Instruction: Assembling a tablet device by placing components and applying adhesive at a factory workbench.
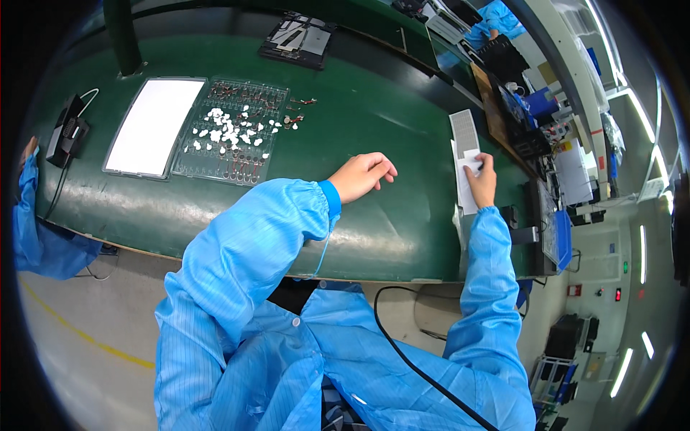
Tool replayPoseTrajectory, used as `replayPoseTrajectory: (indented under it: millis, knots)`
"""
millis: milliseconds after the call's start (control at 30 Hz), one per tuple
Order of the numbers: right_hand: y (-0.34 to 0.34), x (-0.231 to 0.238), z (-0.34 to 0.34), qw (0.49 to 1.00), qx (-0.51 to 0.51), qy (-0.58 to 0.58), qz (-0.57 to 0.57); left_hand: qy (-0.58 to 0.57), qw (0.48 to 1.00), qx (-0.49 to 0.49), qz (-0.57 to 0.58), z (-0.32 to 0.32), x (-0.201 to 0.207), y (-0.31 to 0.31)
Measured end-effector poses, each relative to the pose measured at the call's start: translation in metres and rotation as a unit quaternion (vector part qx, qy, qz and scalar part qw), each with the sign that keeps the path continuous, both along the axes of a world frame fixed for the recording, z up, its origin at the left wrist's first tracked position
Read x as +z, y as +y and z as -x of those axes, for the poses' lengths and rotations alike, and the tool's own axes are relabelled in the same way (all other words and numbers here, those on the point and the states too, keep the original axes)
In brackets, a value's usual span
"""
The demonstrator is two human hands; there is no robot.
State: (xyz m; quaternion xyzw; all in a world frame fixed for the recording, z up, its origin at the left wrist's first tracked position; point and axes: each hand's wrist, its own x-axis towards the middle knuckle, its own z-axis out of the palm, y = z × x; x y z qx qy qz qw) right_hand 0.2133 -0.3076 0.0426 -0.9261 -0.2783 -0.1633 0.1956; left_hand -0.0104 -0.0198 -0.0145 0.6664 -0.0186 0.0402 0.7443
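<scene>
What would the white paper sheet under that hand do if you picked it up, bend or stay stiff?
The white sheet looks thin and flat on the green table, so it would probably flop and feel light. The right hand presses on it; freed, it might slide easily on the shiny surface.

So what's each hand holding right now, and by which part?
The right hand pinches a white paper sheet at its upper right part, on the green table. The left hand holds nothing, hovering loosely curled.
</scene>
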Motion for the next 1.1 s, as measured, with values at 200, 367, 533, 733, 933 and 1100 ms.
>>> replayPoseTrajectory:
  millis: [200, 367, 533, 733, 933, 1100]
  knots:
    - [-0.072, -0.012, -0.009, 0.986, 0.057, 0.11, -0.107, -0.005, 1.0, 0.001, -0.021, -0.003, -0.002, 0.0]
    - [-0.065, 0.013, 0.04, 0.989, -0.018, -0.024, 0.144, -0.006, 0.999, -0.002, -0.049, -0.012, 0.004, 0.004]
    - [0.039, 0.059, 0.118, 0.954, 0.17, 0.047, -0.241, -0.025, 1.0, -0.016, -0.005, 0.0, -0.006, 0.007]
    - [0.106, 0.153, 0.249, 0.674, 0.559, -0.038, -0.481, -0.005, 1.0, -0.016, -0.001, -0.001, -0.011, 0.003]
    - [0.119, 0.2, 0.278, 0.42, 0.672, -0.044, -0.608, 0.014, 0.999, -0.023, -0.028, -0.007, -0.009, 0.011]
    - [0.125, 0.195, 0.294, 0.387, 0.608, 0.054, -0.691, 0.021, 0.999, -0.021, -0.032, -0.003, -0.007, 0.013]
